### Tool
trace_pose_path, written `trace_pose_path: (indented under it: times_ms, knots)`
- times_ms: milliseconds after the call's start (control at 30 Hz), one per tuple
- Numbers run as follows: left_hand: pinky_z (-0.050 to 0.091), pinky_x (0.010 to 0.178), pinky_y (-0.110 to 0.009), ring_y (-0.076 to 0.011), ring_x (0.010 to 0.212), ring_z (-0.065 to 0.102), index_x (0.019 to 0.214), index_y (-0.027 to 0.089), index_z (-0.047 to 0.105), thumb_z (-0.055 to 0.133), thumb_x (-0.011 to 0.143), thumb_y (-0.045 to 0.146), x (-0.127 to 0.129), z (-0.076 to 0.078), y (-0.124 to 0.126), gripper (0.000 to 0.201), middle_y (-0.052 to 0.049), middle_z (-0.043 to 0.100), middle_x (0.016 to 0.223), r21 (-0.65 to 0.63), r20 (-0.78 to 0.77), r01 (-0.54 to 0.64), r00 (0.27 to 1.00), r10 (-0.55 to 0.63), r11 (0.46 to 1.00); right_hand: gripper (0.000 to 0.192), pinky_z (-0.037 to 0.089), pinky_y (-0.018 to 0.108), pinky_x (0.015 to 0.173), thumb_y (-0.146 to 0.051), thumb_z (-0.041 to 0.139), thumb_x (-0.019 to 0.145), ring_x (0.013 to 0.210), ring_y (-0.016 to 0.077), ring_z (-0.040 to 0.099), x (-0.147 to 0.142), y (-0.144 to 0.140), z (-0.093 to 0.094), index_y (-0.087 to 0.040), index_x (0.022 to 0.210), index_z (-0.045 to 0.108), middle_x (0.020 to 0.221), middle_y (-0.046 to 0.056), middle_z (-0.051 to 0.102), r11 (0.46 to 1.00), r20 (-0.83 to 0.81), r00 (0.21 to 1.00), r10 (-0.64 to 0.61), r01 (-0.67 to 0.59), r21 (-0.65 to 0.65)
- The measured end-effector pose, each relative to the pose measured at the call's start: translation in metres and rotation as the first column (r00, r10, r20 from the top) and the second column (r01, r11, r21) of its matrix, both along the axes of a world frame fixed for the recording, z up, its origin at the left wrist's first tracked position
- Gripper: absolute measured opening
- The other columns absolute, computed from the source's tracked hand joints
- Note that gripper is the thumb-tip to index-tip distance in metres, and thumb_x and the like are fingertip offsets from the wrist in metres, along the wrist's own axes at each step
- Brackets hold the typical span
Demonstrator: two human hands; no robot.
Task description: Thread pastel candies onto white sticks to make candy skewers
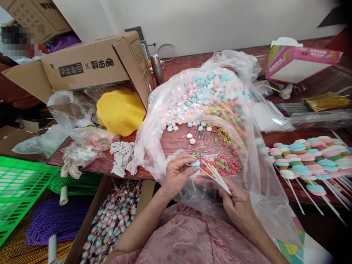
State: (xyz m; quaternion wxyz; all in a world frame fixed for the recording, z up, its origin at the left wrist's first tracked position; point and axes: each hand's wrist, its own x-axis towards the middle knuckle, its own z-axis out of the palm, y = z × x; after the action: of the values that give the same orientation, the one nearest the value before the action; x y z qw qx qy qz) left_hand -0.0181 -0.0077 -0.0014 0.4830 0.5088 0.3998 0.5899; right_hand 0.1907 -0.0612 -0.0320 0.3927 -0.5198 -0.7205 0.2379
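Note:
Between the thumb and fingers of my left hand [180, 170] is a blue candy disc [195, 163]. My right hand [237, 200] grips several white lollipop sticks [217, 176], whose upper ends fan out close to the disc. Beneath both hands spreads a clear plastic bag [150, 146]. Inside it lie pink, blue and white candy discs [192, 95] in a heap at the back. Coloured candy rings [227, 161] are scattered at its right and front. Finished-looking skewers of stacked candy [310, 157] lie on the table to the right.
A cardboard box [90, 66] and a yellow scalloped bowl [121, 110] stand at the left, near grey gloves [123, 157]. Below is a carton of small beaded sticks [112, 216] beside a green basket [24, 190]. A pink box [302, 60] sits at the back right. Another person is partly visible at far left.

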Motion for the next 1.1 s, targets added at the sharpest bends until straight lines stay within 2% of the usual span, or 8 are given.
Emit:
trace_pose_path:
  times_ms: [100, 333, 533, 633, 867, 1100]
  knots:
    - [0.057, 0.090, -0.030, -0.0171, 0.096, 0.070, 0.089, 0.023, 0.082, 0.083, 0.074, 0.017, 0.000, -0.001, 0.000, 0.017, -0.006, 0.076, 0.096, -0.013, 0.001, 0.015, 1.000, -0.015, 1.000, 0.031, 0.043, 0.023, 0.050, -0.013, 0.046, 0.092, 0.050, 0.0127, 0.053, 0.000, 0.001, -0.002, -0.018, 0.112, 0.070, 0.063, -0.004, 0.056, 1.000, 0.023, 1.000, -0.007, 0.007, 0.009]
    - [0.056, 0.085, -0.029, -0.0153, 0.089, 0.069, 0.086, 0.022, 0.081, 0.087, 0.069, 0.018, 0.005, -0.013, 0.003, 0.018, -0.004, 0.076, 0.091, -0.069, 0.102, -0.132, 0.985, 0.138, 0.989, 0.032, 0.043, 0.022, 0.048, -0.010, 0.047, 0.090, 0.048, 0.0122, 0.056, 0.000, -0.001, 0.002, -0.017, 0.110, 0.070, 0.060, -0.004, 0.057, 0.998, 0.046, 0.999, 0.008, -0.011, 0.065]
    - [0.055, 0.084, -0.028, -0.0151, 0.087, 0.068, 0.087, 0.021, 0.080, 0.085, 0.073, 0.021, 0.010, -0.016, 0.004, 0.015, -0.004, 0.075, 0.090, -0.016, 0.034, -0.213, 0.976, 0.214, 0.977, 0.031, 0.043, 0.021, 0.046, -0.010, 0.047, 0.091, 0.046, 0.0119, 0.055, -0.002, -0.002, 0.005, -0.017, 0.111, 0.069, 0.059, -0.005, 0.055, 0.997, 0.042, 0.999, 0.011, -0.014, 0.077]
    - [0.054, 0.085, -0.027, -0.0148, 0.090, 0.067, 0.089, 0.021, 0.080, 0.084, 0.075, 0.021, 0.012, -0.017, 0.004, 0.015, -0.004, 0.074, 0.092, 0.014, 0.032, -0.218, 0.976, 0.218, 0.976, 0.030, 0.044, 0.021, 0.047, -0.011, 0.047, 0.092, 0.047, 0.0123, 0.054, -0.001, -0.003, 0.005, -0.018, 0.112, 0.069, 0.059, -0.005, 0.056, 0.997, 0.048, 0.999, -0.006, 0.002, 0.080]
    - [0.053, 0.086, -0.027, -0.0145, 0.091, 0.066, 0.094, 0.021, 0.079, 0.083, 0.077, 0.023, 0.016, -0.019, 0.004, 0.017, -0.004, 0.072, 0.095, -0.011, 0.071, -0.200, 0.977, 0.200, 0.980, 0.034, 0.050, 0.022, 0.053, -0.010, 0.046, 0.090, 0.052, 0.0139, 0.061, -0.001, -0.004, 0.001, -0.018, 0.115, 0.068, 0.066, -0.002, 0.065, 0.997, 0.059, 0.998, -0.015, 0.010, 0.081]
    - [0.053, 0.088, -0.027, -0.0145, 0.094, 0.067, 0.093, 0.021, 0.079, 0.082, 0.077, 0.019, 0.016, -0.021, 0.006, 0.016, -0.005, 0.073, 0.096, 0.041, 0.036, -0.214, 0.976, 0.213, 0.976, 0.038, 0.053, 0.024, 0.061, -0.008, 0.045, 0.088, 0.065, 0.0163, 0.070, -0.002, -0.004, -0.001, -0.017, 0.115, 0.070, 0.085, 0.004, 0.076, 0.998, 0.076, 0.997, 0.027, -0.030, 0.047]
